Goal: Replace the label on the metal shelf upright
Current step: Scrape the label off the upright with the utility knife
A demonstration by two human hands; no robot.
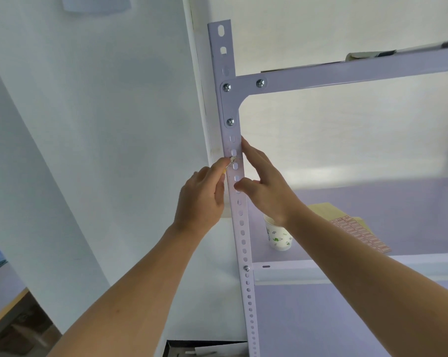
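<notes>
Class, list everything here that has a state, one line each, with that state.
left hand: grips small tool, tip on upright
right hand: fingers straight, bracing upright
upright: vertical, bolted
paper cup: standing on shelf
label sheet: flat on shelf

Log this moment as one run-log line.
left hand: holds small tool, tip at white scrap on upright | right hand: flat against upright | label sheet, paper cup: on shelf
</notes>
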